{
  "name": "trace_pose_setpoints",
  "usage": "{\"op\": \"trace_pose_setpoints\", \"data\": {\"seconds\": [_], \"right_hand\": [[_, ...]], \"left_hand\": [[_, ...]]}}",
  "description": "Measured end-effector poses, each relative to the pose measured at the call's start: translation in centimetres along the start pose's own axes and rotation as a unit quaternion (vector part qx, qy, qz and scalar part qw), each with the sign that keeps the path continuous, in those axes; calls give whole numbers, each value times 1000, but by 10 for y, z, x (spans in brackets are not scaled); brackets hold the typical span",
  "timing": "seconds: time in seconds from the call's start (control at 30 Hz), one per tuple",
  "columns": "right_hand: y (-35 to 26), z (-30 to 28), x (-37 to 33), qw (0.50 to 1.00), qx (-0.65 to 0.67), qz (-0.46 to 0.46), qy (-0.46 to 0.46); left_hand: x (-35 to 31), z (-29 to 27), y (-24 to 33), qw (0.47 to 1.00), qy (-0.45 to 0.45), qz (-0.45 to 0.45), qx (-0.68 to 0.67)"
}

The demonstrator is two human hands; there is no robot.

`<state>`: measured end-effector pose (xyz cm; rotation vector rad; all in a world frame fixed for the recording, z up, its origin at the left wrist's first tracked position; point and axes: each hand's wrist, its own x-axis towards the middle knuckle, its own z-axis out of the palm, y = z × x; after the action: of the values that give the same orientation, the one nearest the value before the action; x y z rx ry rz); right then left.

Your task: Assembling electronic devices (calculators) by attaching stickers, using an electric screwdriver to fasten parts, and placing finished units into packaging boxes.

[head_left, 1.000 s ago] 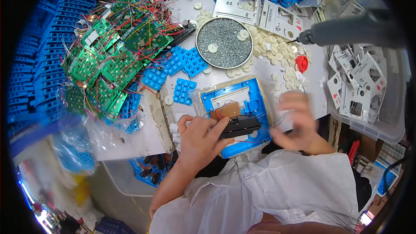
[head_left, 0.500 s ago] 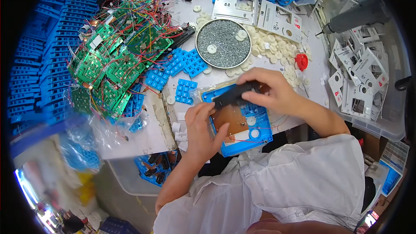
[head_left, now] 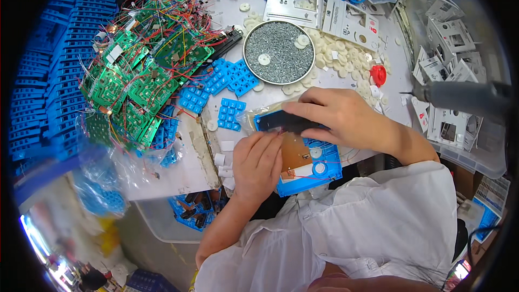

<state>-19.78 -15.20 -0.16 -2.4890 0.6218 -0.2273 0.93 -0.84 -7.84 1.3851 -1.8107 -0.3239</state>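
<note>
**Black plastic module [head_left: 274, 121] held over open blue housing [head_left: 303, 185], near table edge**

Clock set on housing, noon away from body. Gripping module across housing's far end with right hand [head_left: 346, 118]: fingers over top, thumb along near side. Left hand [head_left: 257, 163] at 9 o'clock, fingertips bunched against module's near side; cannot tell if pinching anything.

Edges and room: table [head_left: 184, 177] edge showing at 8 and 3 o'clock, lost between under arms and housing; cannot tell overhang. White surface showing at 8, beyond white rolls [head_left: 224, 162] just beside left hand. Tighter from 10 round to 3: blue keypads [head_left: 231, 114] and wired green circuit boards [head_left: 140, 75] at 10, round dish [head_left: 278, 84] of screws near 12, cream discs [head_left: 346, 67] at 1, red round part [head_left: 378, 75] between 1 and 2, grey electric screwdriver [head_left: 465, 99] between 2 and 3, tip pointing inward.

Hidden: module's right end, under right palm; brown board [head_left: 295, 154] partly behind left fingers. Red wires by fingertips too fine to trace. Cut off by dark rim: screwdriver's rear, stacked blue parts [head_left: 59, 48] at 10.
</note>
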Motion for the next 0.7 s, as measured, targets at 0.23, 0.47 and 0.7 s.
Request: {"op": "trace_pose_setpoints", "data": {"seconds": [0.23,0.47,0.7], "right_hand": [[8,7,0,998,-32,-36,34],[1,3,-4,999,-42,-18,28],[-5,1,-4,998,-46,-12,27]], "left_hand": [[0,-1,1,1000,-2,10,21],[1,-2,0,999,-11,18,34],[0,-2,0,999,-8,16,31]]}}
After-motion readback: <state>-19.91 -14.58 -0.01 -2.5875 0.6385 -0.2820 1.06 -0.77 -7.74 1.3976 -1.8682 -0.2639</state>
